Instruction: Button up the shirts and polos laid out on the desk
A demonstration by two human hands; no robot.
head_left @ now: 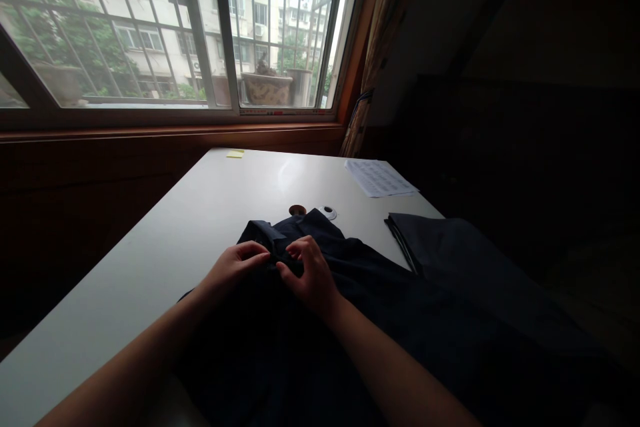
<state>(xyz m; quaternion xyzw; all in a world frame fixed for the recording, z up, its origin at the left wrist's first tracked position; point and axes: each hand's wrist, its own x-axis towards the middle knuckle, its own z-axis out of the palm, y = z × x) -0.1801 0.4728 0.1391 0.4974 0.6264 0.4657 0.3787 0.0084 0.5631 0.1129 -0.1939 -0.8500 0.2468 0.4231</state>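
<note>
- My dark blue cloth point(363, 263) is lying under my hands and spreading toward me and off to my right.
- My left hand point(233, 268) is reaching in from the side. Its thumb and pointing finger are coming together at the tips and pinching the bunched edge of the cloth.
- My right hand point(316, 278) is bending over the same bunched spot, just beside my left fingertips. Dark cloth is showing between its thumb and curled fingers, but I can't tell if they are squeezing it.
- A stiff flap point(263, 229) of the cloth is standing up just past my left fingers.
- A folded dark piece point(437, 237) is lying on the right side, and I can't tell if it is joined to the rest.
- The white table point(165, 233) is holding all this up.
- A brown round thing point(298, 210) and a white round thing point(328, 213) are sitting just past the cloth.
- A yellow note point(235, 154) and some printed papers point(381, 178) are lying near the far edge.
- A big window point(233, 47) with bars outside is letting in light, and a curtain point(373, 47) is hanging beside it.
- The room's right side is looking very dark.
</note>
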